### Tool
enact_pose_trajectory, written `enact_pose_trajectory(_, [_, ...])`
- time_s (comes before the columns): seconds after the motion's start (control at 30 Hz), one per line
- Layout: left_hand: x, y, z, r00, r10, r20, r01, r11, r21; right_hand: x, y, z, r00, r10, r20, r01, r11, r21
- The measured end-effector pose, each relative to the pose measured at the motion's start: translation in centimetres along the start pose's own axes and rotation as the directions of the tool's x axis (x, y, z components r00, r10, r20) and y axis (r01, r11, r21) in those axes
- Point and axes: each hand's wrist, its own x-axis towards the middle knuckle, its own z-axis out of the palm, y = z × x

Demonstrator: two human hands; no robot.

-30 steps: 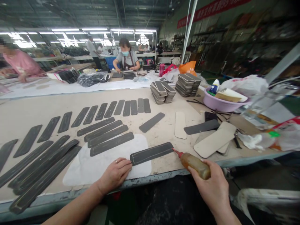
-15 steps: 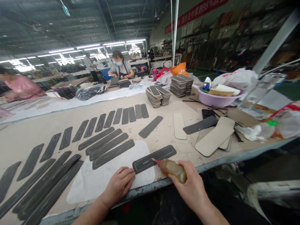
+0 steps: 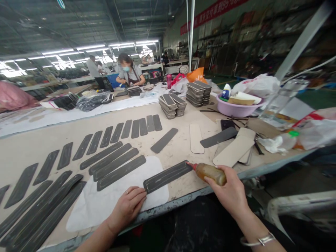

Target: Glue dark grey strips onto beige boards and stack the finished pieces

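A dark rounded strip [image 3: 168,176] lies slantwise at the table's front, partly over a white sheet, with a pale wet line around its face. My left hand [image 3: 130,203] pins its left end, fingers pressed together there. Gripped in my right hand [image 3: 229,187] is a squeeze bottle [image 3: 210,173] of amber liquid, probably glue. The bottle's red nozzle [image 3: 192,165] points left, its tip at the strip's right end. Several similar dark strips [image 3: 121,173] with glossy lines lie in rows to the left.
Two stacks of pale-edged dark pieces [image 3: 172,106] stand further back. Beige panels [image 3: 235,148] and a dark strip [image 3: 218,137] lie at right, before a purple basin [image 3: 238,109] and plastic bags [image 3: 316,131]. Across the table sits a masked co-worker [image 3: 130,73].
My right hand has moved the bottle rightward, taking its nozzle from the strip's middle to its right end. My left hand stays at the left end. The view has shifted slightly.
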Motion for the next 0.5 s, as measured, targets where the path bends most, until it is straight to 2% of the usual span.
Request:
enact_pose_trajectory(0.13, [0.1, -0.1, 0.0, 1.0, 0.005, -0.007, -0.005, 1.0, -0.013, -0.1, 0.5, 0.0, 1.0, 0.016, -0.003, -0.016, 1.0, -0.001])
enact_pose_trajectory(0.33, [0.3, 0.0, -0.1, 1.0, -0.002, -0.007, 0.001, 1.0, -0.028, -1.6, 0.8, -1.8, 0.998, 0.06, 0.003, -0.06, 0.998, -0.01])
enact_pose_trajectory(0.5, [1.4, 0.1, -0.9, 0.994, -0.038, 0.102, 0.043, 0.998, -0.042, -2.7, -0.9, -1.8, 0.993, 0.109, 0.048, -0.112, 0.991, 0.069])
